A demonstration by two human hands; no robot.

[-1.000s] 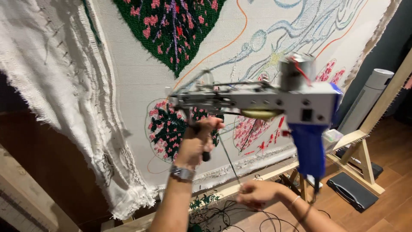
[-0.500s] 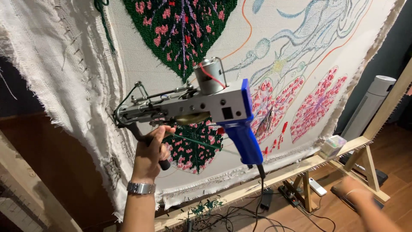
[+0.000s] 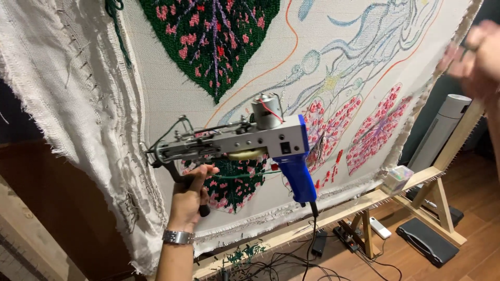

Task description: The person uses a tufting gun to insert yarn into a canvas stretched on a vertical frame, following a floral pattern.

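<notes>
Left hand [image 3: 190, 193] clamped on front grip of tufting gun [image 3: 245, 143], likely heavy, rigid, best held by blue handle too; right hand [image 3: 476, 49] raised, blurred, grip unclear.

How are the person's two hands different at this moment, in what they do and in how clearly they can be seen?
The left hand is low and sharp in view, closed around the front grip of the tufting gun; the right hand is raised at the upper right edge, blurred, near the wooden frame. The left wrist wears a metal watch; none shows on the right. Both hands are bare.
</notes>
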